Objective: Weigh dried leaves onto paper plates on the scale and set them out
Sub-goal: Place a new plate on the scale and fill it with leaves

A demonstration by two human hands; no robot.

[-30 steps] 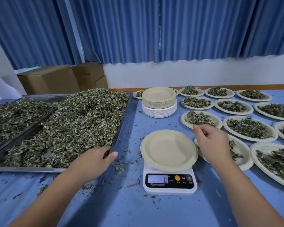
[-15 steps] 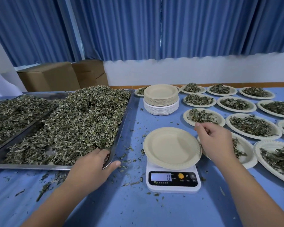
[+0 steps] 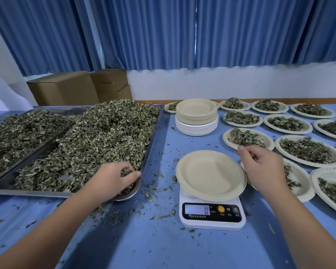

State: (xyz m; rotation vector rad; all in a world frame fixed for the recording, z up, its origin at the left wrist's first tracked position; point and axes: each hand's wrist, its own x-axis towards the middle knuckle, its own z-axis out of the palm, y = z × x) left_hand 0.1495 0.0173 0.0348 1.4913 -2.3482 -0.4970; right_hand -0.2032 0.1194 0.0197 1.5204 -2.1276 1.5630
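An empty beige paper plate (image 3: 209, 174) lies on the white scale (image 3: 211, 216), whose display reads 0. My right hand (image 3: 264, 169) holds the plate's right rim with curled fingers. My left hand (image 3: 114, 179) digs into the near right corner of the metal tray (image 3: 150, 144), its fingers curled round a clump of dried leaves (image 3: 105, 136). Filled plates (image 3: 306, 150) lie in rows to the right of the scale.
A stack of beige and white spare plates (image 3: 196, 117) stands behind the scale. A second tray of leaves (image 3: 17, 131) lies at far left. Loose leaf bits litter the blue table (image 3: 163, 245). Cardboard boxes (image 3: 66, 88) stand behind.
My left hand has moved from the tray's edge into the leaf pile and closed on a clump. My right hand stays at the plate's rim.
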